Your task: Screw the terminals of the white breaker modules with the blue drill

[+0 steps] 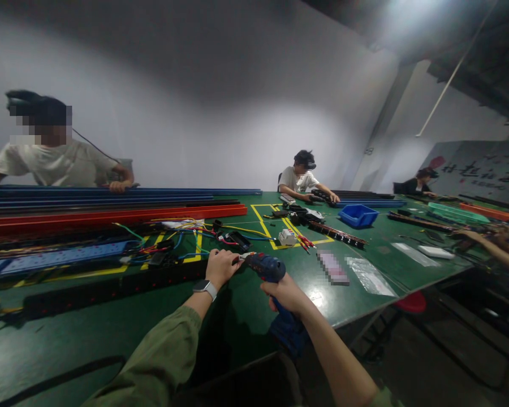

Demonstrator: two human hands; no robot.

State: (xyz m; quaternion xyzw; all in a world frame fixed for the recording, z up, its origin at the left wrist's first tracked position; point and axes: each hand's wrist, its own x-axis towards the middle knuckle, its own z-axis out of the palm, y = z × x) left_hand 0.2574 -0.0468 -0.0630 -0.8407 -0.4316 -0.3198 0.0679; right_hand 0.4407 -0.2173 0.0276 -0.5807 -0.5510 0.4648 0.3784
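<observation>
My right hand is wrapped round the grip of a dark blue cordless drill, its nose pointing left. My left hand, with a watch on the wrist, has its fingers bent together at the drill's tip; what they pinch is hidden. A long black strip with small red marks lies on the table and ends at my left hand. Just beyond are a black socket-like part and loose coloured wires.
Red rails and blue rails lie across the far left. A blue bin, a white connector block, a phone-like slab and a plastic bag lie right. Co-workers sit around the green table.
</observation>
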